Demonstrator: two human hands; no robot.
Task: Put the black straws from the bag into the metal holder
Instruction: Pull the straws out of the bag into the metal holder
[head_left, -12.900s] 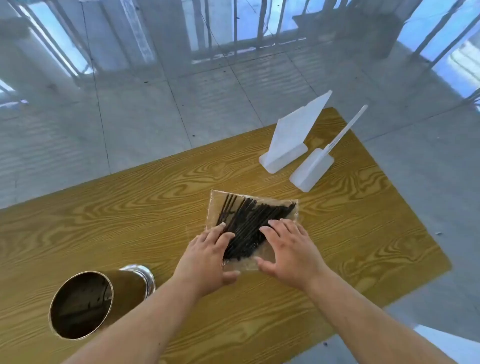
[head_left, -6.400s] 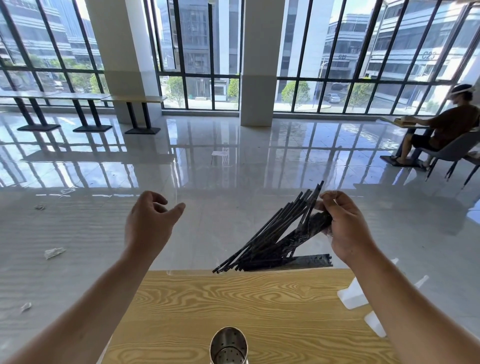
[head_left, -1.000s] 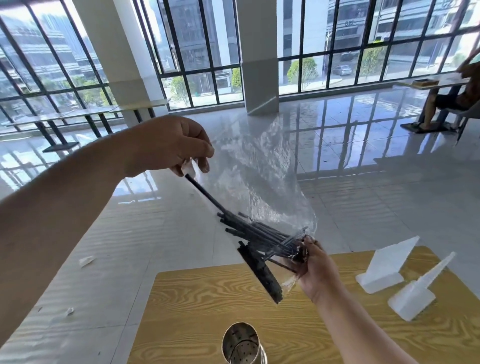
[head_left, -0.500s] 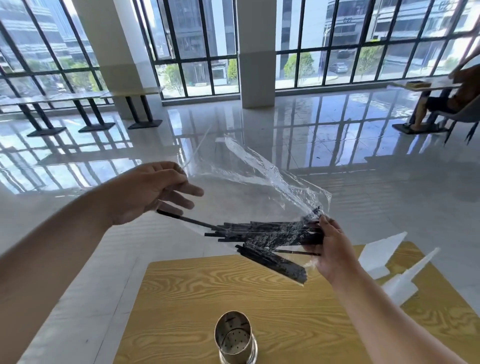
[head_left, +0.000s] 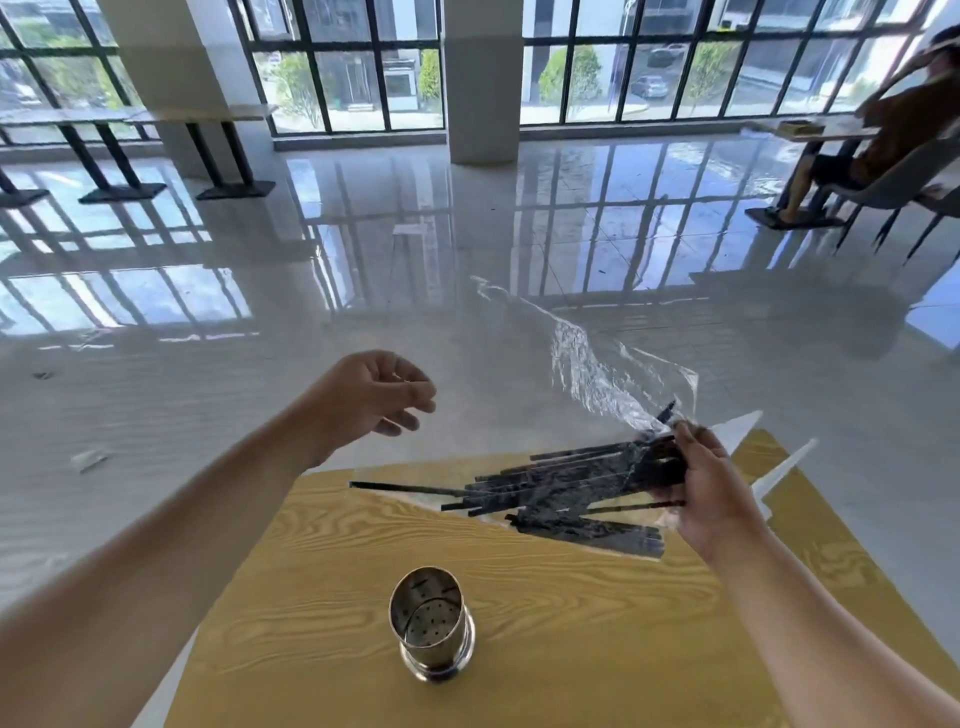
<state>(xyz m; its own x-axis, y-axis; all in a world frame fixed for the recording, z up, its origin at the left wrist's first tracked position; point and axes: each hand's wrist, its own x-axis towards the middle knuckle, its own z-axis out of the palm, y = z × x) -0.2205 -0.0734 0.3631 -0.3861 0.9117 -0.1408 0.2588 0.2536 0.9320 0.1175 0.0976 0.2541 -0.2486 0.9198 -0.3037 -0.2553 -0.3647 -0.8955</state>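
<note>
My right hand (head_left: 711, 488) grips a clear plastic bag (head_left: 608, 384) together with the ends of a bundle of black straws (head_left: 561, 488), held above the wooden table (head_left: 571, 649). The straws fan out to the left, roughly level, and one straw tip sticks out furthest left. My left hand (head_left: 374, 400) hovers empty to the upper left of the straws, fingers loosely curled, not touching them. The metal holder (head_left: 431, 623) stands upright on the table below the straws, with its perforated bottom visible and nothing inside.
Two white plastic stands (head_left: 748, 447) sit on the table behind my right hand. The glossy tiled floor surrounds the table. A person sits on a chair (head_left: 893, 156) at the far right, and benches (head_left: 156, 156) line the windows at the left.
My left hand has let go of the single straw and lifted away, empty. The bundle has dropped lower over the table and the view has tilted down slightly.
</note>
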